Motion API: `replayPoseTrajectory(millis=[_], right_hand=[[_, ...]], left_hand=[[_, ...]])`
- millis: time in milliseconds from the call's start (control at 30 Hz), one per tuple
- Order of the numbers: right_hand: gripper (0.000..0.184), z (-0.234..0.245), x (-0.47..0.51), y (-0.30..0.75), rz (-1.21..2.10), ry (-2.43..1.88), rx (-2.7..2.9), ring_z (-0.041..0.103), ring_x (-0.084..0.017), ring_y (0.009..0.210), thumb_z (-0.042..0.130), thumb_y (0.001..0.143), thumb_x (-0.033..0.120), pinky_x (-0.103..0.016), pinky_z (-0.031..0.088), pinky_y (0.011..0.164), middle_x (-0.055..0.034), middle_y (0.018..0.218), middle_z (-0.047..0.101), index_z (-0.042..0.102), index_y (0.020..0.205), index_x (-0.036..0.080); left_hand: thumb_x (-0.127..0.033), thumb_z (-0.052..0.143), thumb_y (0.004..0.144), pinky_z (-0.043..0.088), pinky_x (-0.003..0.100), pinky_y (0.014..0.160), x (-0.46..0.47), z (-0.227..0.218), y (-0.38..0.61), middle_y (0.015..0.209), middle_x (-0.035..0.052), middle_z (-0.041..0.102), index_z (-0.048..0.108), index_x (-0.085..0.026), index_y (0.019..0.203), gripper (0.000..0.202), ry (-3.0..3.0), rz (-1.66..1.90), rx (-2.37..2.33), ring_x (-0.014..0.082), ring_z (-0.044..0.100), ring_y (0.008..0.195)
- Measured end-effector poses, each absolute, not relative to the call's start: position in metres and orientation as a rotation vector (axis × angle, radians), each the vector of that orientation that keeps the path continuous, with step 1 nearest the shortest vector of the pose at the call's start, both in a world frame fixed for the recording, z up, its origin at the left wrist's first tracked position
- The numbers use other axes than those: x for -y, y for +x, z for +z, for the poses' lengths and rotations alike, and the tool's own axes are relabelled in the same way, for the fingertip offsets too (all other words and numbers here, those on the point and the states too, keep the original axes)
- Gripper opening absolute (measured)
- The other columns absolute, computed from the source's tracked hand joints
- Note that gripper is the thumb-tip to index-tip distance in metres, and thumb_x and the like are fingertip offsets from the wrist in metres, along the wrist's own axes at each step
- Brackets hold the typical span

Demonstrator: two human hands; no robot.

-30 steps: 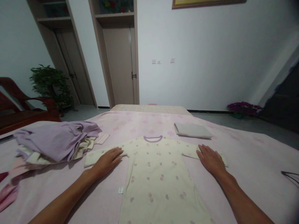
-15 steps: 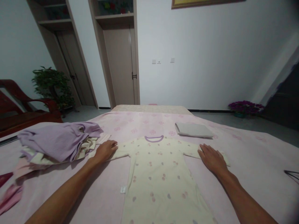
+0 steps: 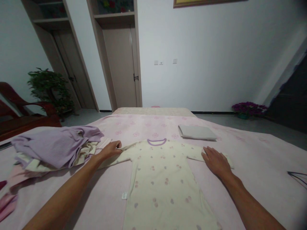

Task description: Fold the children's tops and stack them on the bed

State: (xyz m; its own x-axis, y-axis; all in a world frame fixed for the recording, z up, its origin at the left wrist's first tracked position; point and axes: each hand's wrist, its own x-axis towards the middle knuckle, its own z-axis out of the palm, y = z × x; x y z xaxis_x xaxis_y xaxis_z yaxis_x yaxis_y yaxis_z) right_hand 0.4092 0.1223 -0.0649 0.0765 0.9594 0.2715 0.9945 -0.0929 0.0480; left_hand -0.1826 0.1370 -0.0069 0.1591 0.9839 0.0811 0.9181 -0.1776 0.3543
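A cream long-sleeved shirt point(image 3: 160, 179) with small printed hearts and cherry-like shapes and a purple neckband lies spread flat, its lower end cut off by the picture's bottom edge. My left hand point(image 3: 112, 150) pinches the upper edge of the sleeve on the left, and that cloth is lifted into a fold. My right hand point(image 3: 217, 161) lies flat across the other sleeve, fingers stretched out. A small white tag sticks out from the shirt's left side seam.
Left of the shirt is a heap of clothes point(image 3: 52, 143), purple on top. A folded grey cloth point(image 3: 198, 132) lies beyond the right sleeve. Everything rests on a pink patterned cover point(image 3: 259, 166). A thin black wire-like object point(image 3: 296, 175) is at the right edge.
My left hand's fingers have closed on the sleeve and raised its upper edge; before, they lay on it. My right hand stays in place. The view has shifted slightly.
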Motion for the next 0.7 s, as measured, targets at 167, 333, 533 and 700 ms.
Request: replayPoseTrajectory(millis=[167, 333, 533, 700], right_hand=[[0.055, -0.067, -0.124, 0.411, -0.361, -2.194, 2.019, 0.039, -0.028, 0.141, 0.024, 0.102, 0.042, -0.051, 0.028, 0.115, -0.012, 0.153, 0.045, 0.048, 0.144, 0.017], [0.056, -0.067, -0.124, 0.411, -0.355, -2.199, 2.018, 0.038, -0.028, 0.141, 0.023, 0.102, 0.043, -0.05, 0.028, 0.115, -0.0115, 0.153, 0.044, 0.047, 0.145, 0.016], [0.054, -0.065, -0.123, 0.41, -0.339, -2.188, 2.004, 0.038, -0.028, 0.141, 0.025, 0.102, 0.042, -0.051, 0.028, 0.115, -0.0121, 0.152, 0.045, 0.048, 0.144, 0.017], [0.054, -0.067, -0.123, 0.411, -0.359, -2.151, 2.013, 0.039, -0.028, 0.14, 0.026, 0.102, 0.04, -0.051, 0.03, 0.113, -0.013, 0.151, 0.046, 0.049, 0.143, 0.015]], left_hand=[[-0.04, 0.056, 0.08, 0.037, 0.026, 0.069, -0.129, -0.008, -0.184, 0.086, 0.0005, 0.066, 0.059, -0.023, 0.096, 0.024, 2.201, 0.476, -1.89, 0.0194, 0.06, 0.081], [-0.056, 0.053, 0.084, 0.036, 0.028, 0.068, -0.121, 0.0, -0.189, 0.086, 0.0044, 0.07, 0.067, -0.024, 0.091, 0.036, 2.191, 0.292, -2.011, 0.023, 0.063, 0.082], [-0.058, 0.058, 0.072, 0.036, 0.027, 0.067, -0.126, 0.004, -0.227, 0.087, 0.0031, 0.067, 0.066, -0.02, 0.088, 0.042, 2.106, 0.158, -1.847, 0.0228, 0.06, 0.082], [-0.054, 0.059, 0.064, 0.034, 0.027, 0.062, -0.124, 0.007, -0.261, 0.074, -0.0005, 0.059, 0.06, -0.019, 0.077, 0.038, 2.019, 0.007, -1.771, 0.0202, 0.055, 0.072]])
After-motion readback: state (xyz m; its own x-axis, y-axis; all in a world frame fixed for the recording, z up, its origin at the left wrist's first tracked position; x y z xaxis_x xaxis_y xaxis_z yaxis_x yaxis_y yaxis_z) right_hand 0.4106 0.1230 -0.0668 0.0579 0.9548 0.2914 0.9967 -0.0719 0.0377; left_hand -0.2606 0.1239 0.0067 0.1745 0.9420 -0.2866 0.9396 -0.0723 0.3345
